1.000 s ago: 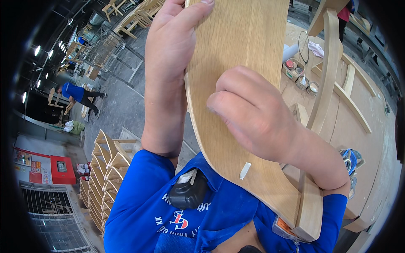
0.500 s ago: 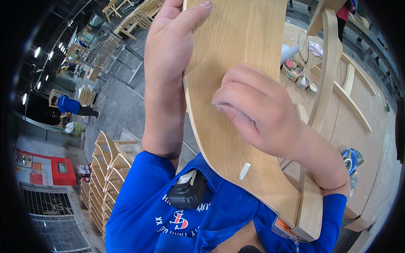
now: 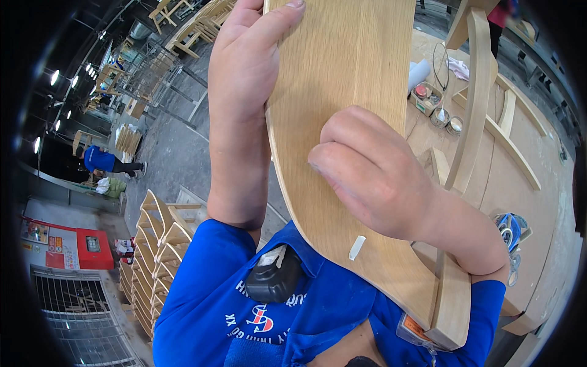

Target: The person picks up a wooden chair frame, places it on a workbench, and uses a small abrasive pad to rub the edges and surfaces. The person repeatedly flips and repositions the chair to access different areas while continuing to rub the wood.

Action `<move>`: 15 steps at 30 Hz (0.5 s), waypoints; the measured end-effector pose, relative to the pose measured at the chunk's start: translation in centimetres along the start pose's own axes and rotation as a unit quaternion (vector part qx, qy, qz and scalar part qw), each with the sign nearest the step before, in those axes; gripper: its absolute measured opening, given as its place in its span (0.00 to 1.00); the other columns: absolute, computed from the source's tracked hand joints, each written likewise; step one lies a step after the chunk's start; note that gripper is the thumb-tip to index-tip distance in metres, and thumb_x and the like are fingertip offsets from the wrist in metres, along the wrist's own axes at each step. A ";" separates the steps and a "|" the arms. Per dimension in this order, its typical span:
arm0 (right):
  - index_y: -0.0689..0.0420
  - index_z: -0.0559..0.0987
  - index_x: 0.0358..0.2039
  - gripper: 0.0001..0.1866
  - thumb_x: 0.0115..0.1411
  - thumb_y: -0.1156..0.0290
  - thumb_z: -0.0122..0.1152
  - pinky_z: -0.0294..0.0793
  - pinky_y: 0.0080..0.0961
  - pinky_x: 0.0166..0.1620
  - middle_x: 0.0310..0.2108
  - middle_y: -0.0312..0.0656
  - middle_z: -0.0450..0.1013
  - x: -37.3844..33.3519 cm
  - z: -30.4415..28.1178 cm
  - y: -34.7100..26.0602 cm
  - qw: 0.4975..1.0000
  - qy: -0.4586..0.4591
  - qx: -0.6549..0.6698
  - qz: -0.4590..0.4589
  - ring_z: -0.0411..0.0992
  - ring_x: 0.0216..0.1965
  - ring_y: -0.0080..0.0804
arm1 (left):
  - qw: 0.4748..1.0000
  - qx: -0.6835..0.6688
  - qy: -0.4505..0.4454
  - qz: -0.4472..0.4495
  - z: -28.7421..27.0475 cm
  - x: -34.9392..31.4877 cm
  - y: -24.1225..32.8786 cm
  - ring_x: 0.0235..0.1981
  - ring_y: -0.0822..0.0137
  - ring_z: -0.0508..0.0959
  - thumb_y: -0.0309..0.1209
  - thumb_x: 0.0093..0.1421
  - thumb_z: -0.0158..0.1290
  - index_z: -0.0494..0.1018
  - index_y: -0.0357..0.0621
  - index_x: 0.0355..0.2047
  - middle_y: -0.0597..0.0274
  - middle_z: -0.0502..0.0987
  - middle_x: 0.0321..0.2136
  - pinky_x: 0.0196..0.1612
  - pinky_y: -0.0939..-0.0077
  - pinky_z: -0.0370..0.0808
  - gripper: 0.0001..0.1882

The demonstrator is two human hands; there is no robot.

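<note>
A curved, light wooden chair panel point(image 3: 339, 61) fills the middle of the view, its near end close to my chest. My left hand point(image 3: 247, 64) grips the panel's left edge, thumb lying on the face and the other fingers mostly hidden. Over the panel's face, my right hand point(image 3: 374, 174) is closed with fingers curled down; whatever they may hold is hidden. A small pale strip point(image 3: 357, 248) sits on the panel near its lower end. Along the right side runs a wooden chair frame point(image 3: 474, 104), partly behind my right forearm, with a thick block-like part point(image 3: 451, 300) against the panel's near end.
On the brown worktable point(image 3: 452, 159) to the right are a small box of tins point(image 3: 425, 98), two round jars point(image 3: 440, 117), loose wooden frame parts point(image 3: 510, 147) and a blue bundle point(image 3: 513, 232). Stacked curved wooden parts point(image 3: 156, 244) stand at left. Farther off walks a person in blue point(image 3: 101, 159).
My right hand has moved slightly down the panel toward me, its fingers curled more tightly. My left hand keeps its grip. The distant person has shifted slightly.
</note>
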State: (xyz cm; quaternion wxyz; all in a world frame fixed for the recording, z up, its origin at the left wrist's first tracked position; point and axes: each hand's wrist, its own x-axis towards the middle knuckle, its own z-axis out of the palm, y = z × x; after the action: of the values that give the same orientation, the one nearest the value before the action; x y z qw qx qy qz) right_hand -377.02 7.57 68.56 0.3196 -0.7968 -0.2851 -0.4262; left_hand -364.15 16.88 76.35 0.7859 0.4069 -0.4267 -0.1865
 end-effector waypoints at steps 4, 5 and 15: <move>0.65 0.75 0.33 0.13 0.45 0.87 0.66 0.69 0.37 0.33 0.31 0.47 0.67 0.1 0.0 -0.1 1.000 0.001 -0.006 0.002 0.68 0.31 0.46 | 1.000 0.006 0.018 0.004 0.5 -0.3 -0.1 0.57 0.62 0.78 0.21 0.67 0.44 0.63 0.31 0.66 0.47 0.75 0.58 0.60 0.68 0.74 0.26; 0.65 0.75 0.33 0.14 0.45 0.87 0.67 0.69 0.37 0.33 0.31 0.47 0.67 0.1 0.1 -0.1 1.000 0.000 -0.008 0.003 0.68 0.31 0.46 | 0.999 0.020 0.032 0.007 0.6 -0.4 -0.2 0.57 0.62 0.78 0.21 0.67 0.44 0.63 0.31 0.66 0.47 0.75 0.58 0.60 0.68 0.74 0.26; 0.64 0.75 0.33 0.14 0.44 0.87 0.67 0.69 0.37 0.33 0.31 0.47 0.67 0.2 0.1 0.0 1.000 -0.007 -0.003 0.006 0.68 0.31 0.46 | 0.997 0.050 0.057 0.011 0.5 -0.2 -0.2 0.57 0.62 0.78 0.22 0.67 0.44 0.63 0.31 0.66 0.47 0.75 0.58 0.60 0.68 0.74 0.26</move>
State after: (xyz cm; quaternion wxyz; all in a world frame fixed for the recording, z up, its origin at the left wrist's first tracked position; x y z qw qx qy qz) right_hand -376.89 7.74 68.69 0.3180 -0.8024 -0.2813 -0.4195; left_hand -364.65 16.69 76.24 0.7897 0.4506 -0.3946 -0.1330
